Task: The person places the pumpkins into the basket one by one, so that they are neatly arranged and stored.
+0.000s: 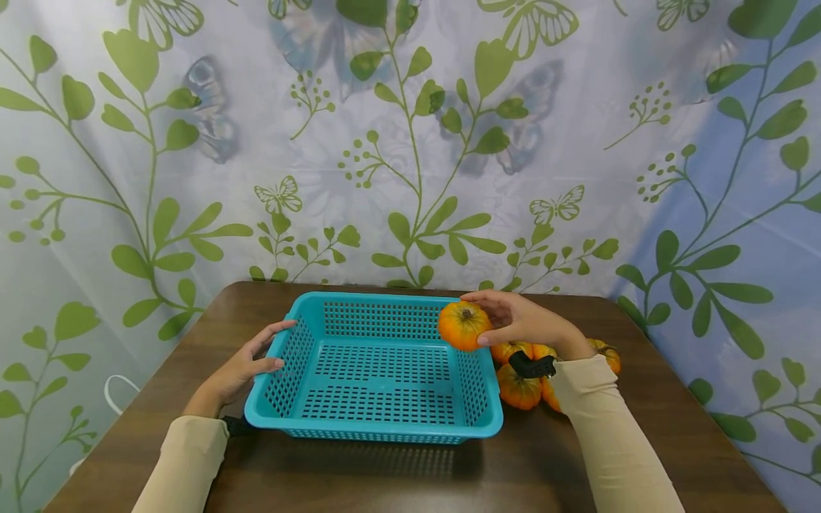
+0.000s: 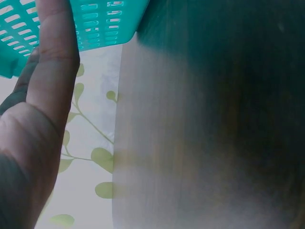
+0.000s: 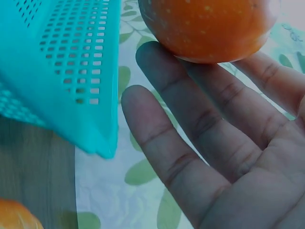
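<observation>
A turquoise plastic basket (image 1: pixel 385 431) with slotted walls and floor sits on the table, nothing inside it. At its left rim, my left hand (image 1: pixel 246 363) holds the edge, thumb and a fingertip over the rim; other fingers are partly hidden. My right hand (image 1: pixel 522 318) grips a small orange pumpkin (image 1: pixel 463 325) between thumb and fingers, above the basket's back right corner. Seen from the right wrist, the pumpkin (image 3: pixel 209 28) rests against the fingertips, apart from the basket (image 3: pixel 90 62). Several more small pumpkins (image 1: pixel 519 388) lie right of the basket, partly hidden by my right hand and wrist.
The brown wooden table (image 1: pixel 359 481) ends at a back edge close to a hanging cloth (image 1: pixel 359 164) printed with leaves and butterflies. A white cable (image 1: pixel 115 388) loops beside the table's left edge. Dark straps (image 1: pixel 532 365) circle both wrists.
</observation>
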Demonstrator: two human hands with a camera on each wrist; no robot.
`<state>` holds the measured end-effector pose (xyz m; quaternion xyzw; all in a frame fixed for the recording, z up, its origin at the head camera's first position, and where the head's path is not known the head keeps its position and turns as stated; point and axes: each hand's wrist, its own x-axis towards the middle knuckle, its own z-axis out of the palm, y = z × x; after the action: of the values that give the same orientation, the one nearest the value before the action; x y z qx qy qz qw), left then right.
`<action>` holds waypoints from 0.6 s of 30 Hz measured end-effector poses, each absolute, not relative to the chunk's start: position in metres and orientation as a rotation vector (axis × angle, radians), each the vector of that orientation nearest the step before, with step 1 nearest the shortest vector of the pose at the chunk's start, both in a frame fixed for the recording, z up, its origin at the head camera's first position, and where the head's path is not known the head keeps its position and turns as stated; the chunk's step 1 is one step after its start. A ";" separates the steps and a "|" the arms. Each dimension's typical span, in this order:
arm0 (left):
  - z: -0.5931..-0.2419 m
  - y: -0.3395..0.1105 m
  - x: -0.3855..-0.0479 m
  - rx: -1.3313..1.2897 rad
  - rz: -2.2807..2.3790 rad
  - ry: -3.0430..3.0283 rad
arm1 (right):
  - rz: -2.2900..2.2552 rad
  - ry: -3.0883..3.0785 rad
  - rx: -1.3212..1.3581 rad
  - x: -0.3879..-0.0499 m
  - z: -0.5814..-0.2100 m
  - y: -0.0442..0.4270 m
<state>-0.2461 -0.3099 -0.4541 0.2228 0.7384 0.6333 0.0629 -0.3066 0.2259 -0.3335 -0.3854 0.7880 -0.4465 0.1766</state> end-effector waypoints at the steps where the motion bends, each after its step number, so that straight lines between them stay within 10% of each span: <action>1: -0.454 -0.310 -0.246 0.676 1.914 2.229 | -1.262 2.223 -1.087 -0.308 -0.334 0.223; 18: -0.455 -0.310 -0.247 0.706 1.902 2.243 | -1.219 2.223 -1.062 -0.321 -0.339 0.184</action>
<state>-0.2473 -0.3102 -0.4548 0.2329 0.7404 0.6278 0.0583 -0.3211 0.1836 -0.3387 -0.3790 0.7932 -0.4349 0.1951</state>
